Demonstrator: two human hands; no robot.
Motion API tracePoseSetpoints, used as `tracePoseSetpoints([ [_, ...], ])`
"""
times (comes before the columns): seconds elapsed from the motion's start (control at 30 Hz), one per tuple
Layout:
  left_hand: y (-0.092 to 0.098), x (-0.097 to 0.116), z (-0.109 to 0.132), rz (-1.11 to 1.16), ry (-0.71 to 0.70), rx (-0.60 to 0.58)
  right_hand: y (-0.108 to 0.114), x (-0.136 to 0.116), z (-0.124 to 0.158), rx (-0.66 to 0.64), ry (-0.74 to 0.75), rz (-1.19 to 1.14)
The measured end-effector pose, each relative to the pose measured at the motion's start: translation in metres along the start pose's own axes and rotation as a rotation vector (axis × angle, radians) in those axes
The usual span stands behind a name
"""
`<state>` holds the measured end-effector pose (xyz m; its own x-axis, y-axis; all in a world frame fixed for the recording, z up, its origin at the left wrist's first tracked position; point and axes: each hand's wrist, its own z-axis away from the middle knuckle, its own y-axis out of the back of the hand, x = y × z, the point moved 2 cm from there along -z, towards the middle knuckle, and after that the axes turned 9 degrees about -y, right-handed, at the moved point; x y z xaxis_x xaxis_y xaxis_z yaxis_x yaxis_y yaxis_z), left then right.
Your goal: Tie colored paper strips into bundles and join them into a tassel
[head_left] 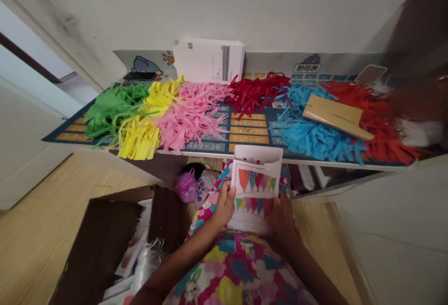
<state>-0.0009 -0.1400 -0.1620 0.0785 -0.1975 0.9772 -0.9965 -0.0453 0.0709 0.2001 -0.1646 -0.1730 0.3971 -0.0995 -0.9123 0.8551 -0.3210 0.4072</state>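
Apparently, the step in hand is readying a white printed packet (255, 204), its top edge gaping a little and its front showing two rows of coloured tassels. The packet is upright above the person's lap, just in front of the tabletop (210, 152). The left hand (226, 204) has a narrow grip on its left edge, thumb on the front. The right hand (282, 214), in shadow, grips the lower right edge; how firmly, I cannot tell.

Beyond it, fringed paper bundles line the tabletop from left to right: green (112, 106), yellow (140, 137), pink (194, 118), dark red (257, 92), blue (315, 134) and orange-red (383, 123). A tan folded piece (332, 113) rests on the blue bundle. White barcoded sheets (210, 62) lean against the wall. An open cardboard box (105, 230) sits on the floor at left.

In my judgement, the next move calls for steadying both edges so the thin packet neither buckles nor closes at the top.
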Motion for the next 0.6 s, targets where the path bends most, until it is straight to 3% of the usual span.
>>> tracePoseSetpoints([
  [0.2,0.001,0.01,-0.007,-0.134,-0.04,-0.029,0.016,-0.03,-0.043,0.071,-0.061,-0.065],
  [0.3,0.003,0.023,-0.022,-0.146,-0.096,-0.065,0.017,-0.043,-0.042,0.057,-0.054,-0.067],
  [0.43,0.0,0.04,-0.036,-0.113,-0.164,-0.113,0.013,-0.06,-0.032,0.015,0.091,-0.089],
  [0.6,0.0,0.042,-0.029,0.011,-0.06,-0.034,0.011,-0.064,-0.028,0.007,0.15,-0.123],
])
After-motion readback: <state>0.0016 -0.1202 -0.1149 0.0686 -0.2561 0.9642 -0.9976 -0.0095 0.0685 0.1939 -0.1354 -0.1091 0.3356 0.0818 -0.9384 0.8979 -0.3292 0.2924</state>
